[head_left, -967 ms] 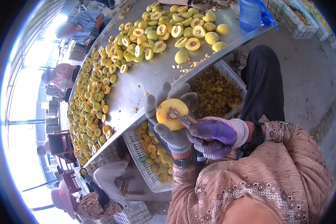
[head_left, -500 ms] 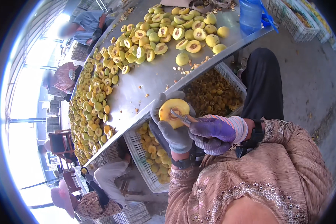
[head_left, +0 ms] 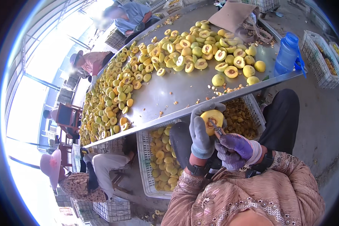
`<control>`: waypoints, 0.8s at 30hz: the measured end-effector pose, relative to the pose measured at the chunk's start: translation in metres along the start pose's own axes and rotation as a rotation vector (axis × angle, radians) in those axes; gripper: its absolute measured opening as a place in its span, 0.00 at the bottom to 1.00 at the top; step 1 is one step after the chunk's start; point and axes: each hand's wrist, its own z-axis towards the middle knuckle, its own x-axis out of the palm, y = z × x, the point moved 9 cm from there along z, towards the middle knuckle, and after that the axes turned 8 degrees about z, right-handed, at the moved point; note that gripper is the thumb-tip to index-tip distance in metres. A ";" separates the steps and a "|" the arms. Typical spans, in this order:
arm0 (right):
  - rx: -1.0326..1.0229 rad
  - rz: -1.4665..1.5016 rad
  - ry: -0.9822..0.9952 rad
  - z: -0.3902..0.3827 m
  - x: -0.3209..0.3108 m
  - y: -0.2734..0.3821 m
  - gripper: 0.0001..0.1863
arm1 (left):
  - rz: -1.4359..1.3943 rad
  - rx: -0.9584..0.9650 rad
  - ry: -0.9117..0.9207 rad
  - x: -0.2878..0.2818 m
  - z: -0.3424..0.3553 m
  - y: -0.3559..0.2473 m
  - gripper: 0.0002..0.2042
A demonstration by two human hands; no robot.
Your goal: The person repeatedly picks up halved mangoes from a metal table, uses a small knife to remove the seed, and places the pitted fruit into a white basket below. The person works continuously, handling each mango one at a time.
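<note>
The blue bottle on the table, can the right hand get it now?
Probably not right away: the right hand is busy with a tool in the fruit the left hand holds. The bottle stands across the table corner.

Peach half (head_left: 211, 119): yellow, cut face up (pit area partly hidden), held above white crate (head_left: 144, 150) beside table edge.

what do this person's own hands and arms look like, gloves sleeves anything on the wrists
The left hand wears a grey fabric glove, the right hand a purple one with a pale cuff. Both forearms are covered by long tan-pink sleeves printed with a floral, lace-like pattern. A dark band or strap sits at each wrist, between glove and sleeve.
</note>
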 end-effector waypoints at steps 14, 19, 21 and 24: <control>0.109 0.042 0.044 0.000 0.007 -0.009 0.21 | 0.480 0.020 -0.170 -0.001 0.006 -0.029 0.12; 0.180 0.089 0.095 -0.004 0.011 -0.012 0.22 | 0.365 0.118 0.159 0.011 0.010 -0.023 0.18; 0.185 0.187 0.233 0.000 0.024 -0.016 0.22 | 0.054 0.075 0.153 0.006 0.008 -0.013 0.21; 0.145 0.339 0.276 0.011 0.022 -0.021 0.21 | -0.496 -0.243 -0.078 0.001 0.004 0.036 0.20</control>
